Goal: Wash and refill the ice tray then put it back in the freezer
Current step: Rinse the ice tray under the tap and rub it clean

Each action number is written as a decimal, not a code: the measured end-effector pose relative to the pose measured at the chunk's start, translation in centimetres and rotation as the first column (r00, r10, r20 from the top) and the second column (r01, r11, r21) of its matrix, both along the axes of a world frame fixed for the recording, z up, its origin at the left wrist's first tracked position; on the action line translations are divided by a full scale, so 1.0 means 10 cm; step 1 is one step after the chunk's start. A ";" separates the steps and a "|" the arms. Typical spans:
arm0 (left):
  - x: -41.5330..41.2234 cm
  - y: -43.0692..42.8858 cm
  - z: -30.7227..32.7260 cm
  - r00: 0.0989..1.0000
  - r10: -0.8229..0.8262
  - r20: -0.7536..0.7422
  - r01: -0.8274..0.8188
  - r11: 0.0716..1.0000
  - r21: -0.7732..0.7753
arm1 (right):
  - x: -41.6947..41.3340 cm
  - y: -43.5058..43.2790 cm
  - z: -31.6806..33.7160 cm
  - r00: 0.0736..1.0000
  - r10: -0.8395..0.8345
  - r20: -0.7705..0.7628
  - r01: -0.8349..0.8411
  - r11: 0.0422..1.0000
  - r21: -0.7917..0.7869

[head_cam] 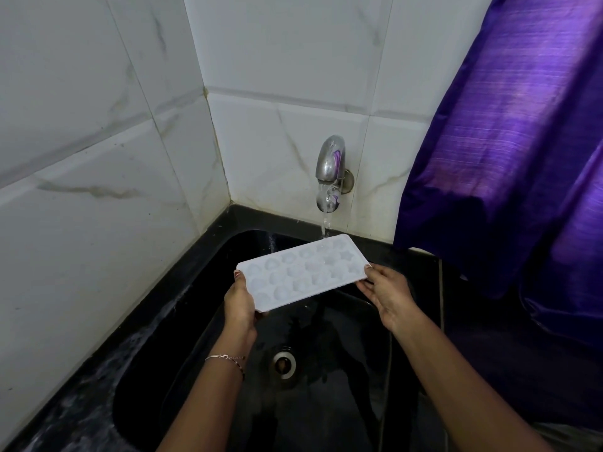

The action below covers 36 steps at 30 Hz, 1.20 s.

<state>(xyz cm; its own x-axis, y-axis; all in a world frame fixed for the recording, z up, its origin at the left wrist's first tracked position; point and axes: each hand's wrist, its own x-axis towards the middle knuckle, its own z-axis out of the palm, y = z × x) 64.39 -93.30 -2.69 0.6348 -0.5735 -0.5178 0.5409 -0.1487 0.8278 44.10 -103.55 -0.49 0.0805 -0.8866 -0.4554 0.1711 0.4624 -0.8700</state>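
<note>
Tray [301,272] is held over the sink [182,324], cavities up, long axis running roughly 8 to 2 o'clock. It touches neither sink nor counter [81,402].

Left hand [239,303] grasps the tray's 8 o'clock end, thumb on the top rim and fingers under. The tray sits at about 1 o'clock from that hand.

Right hand [386,296] grasps the 3 o'clock end, thumb tip at the rim and fingers curled beneath the edge. The tray sits at about 10 o'clock from it.

Tap [331,172] is on the wall at 12–1 o'clock from the tray and is running. The stream [324,228] lands on the tray's far edge near the 1 o'clock corner.

Drain [284,363] is at 6 o'clock below the tray, between the forearms. There's a bracelet [228,358] on the left wrist. Purple curtain [505,141] hangs at 3 o'clock, draping over the counter edge.
</note>
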 end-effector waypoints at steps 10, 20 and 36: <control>-0.04 -0.08 -0.03 1.000 -0.016 0.011 0.016 1.000 0.000 | -0.07 -0.04 0.00 1.000 -0.023 0.000 0.023 1.000 -0.009; -0.14 -0.26 -0.02 0.996 -0.077 0.040 0.077 0.997 0.005 | -0.24 -0.12 0.01 0.997 -0.070 0.009 0.070 0.998 -0.004; -0.26 -0.39 -0.02 0.993 -0.117 0.023 0.117 0.993 -0.004 | -0.40 -0.14 0.03 0.992 -0.127 0.026 0.127 0.992 0.000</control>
